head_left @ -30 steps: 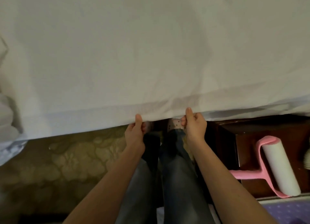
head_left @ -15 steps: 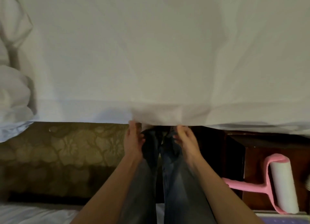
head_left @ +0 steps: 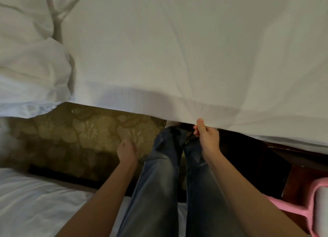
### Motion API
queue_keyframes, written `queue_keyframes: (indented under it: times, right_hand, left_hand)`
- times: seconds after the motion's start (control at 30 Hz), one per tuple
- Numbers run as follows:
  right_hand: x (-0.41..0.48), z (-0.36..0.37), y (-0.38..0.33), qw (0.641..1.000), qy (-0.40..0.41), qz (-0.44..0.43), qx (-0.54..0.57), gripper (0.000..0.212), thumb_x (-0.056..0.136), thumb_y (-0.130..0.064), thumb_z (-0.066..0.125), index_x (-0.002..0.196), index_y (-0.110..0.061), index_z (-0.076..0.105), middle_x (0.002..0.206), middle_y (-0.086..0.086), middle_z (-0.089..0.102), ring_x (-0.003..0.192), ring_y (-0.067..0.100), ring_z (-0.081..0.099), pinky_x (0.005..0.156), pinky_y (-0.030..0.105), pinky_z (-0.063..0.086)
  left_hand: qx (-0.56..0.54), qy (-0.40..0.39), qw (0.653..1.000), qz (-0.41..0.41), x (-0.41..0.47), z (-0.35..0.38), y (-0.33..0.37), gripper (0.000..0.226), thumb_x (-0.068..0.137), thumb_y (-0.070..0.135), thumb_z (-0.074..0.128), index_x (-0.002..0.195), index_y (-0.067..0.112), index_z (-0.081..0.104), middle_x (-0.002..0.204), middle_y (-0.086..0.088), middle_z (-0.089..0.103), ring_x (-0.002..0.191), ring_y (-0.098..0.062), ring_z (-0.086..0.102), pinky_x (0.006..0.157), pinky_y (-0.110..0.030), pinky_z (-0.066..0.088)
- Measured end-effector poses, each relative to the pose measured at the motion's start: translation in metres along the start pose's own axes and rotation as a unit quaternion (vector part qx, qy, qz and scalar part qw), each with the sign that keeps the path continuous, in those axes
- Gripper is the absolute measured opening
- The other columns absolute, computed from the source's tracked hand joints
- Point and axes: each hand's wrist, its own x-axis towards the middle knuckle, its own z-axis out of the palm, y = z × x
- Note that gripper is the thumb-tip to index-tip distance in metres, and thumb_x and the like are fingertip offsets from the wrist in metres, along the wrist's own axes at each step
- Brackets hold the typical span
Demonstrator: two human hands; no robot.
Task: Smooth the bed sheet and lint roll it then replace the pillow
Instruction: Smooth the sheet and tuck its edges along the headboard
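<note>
We see the right hand (head_left: 206,139) pinching the edge of the sheet (head_left: 177,59); the left hand (head_left: 126,152) hangs free below it, fingers relaxed.

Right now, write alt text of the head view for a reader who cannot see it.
A person's right hand pinches the near edge of a white bed sheet, while the left hand hangs free below it. Bunched white bedding lies at left and a pink lint roller at lower right.

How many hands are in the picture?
2: the right hand pinches the edge of the white bed sheet; the left hand hangs free, lower, touching nothing.
</note>
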Motion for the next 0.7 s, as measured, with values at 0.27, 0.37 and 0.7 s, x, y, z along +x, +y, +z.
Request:
queue_keyframes:
  times: [0.27, 0.37, 0.7]
  right_hand:
    - [0.016, -0.07, -0.006, 0.987, -0.002, 0.01, 0.163, 0.032, 0.07, -0.037, 0.069, 0.089, -0.018, 0.052, 0.067, -0.012, 0.067, 0.059, 0.002, 0.062, 0.059, 0.016, 0.048]
    - [0.026, -0.109, -0.02, 0.963, 0.053, -0.001, 0.266, 0.03, 0.087, -0.041, 0.054, 0.105, -0.016, 0.052, 0.071, -0.011, 0.064, 0.073, 0.007, 0.064, 0.067, 0.023, 0.052]
    - [0.034, -0.136, -0.028, 0.931, 0.176, -0.013, 0.318, 0.02, 0.102, -0.029, 0.042, 0.089, -0.015, 0.048, 0.051, -0.008, 0.047, 0.044, 0.005, 0.04, 0.049, 0.018, 0.043]
  left_hand:
    - [-0.033, -0.188, 0.981, 0.041, 0.002, 0.014, 0.034, 0.027, 0.101, 0.028, 0.036, 0.104, 0.012, 0.057, 0.104, 0.001, 0.059, 0.101, -0.016, 0.054, 0.089, -0.027, 0.044]
    - [0.069, -0.288, 0.954, 0.036, -0.038, 0.071, 0.028, 0.015, 0.099, 0.022, 0.044, 0.095, 0.013, 0.056, 0.083, 0.004, 0.063, 0.084, -0.013, 0.058, 0.073, -0.023, 0.047]
    - [0.167, -0.258, 0.937, 0.164, -0.1, 0.14, -0.038, 0.048, 0.098, 0.037, 0.043, 0.069, 0.004, 0.063, 0.057, 0.0, 0.061, 0.046, 0.001, 0.056, 0.054, -0.014, 0.046]
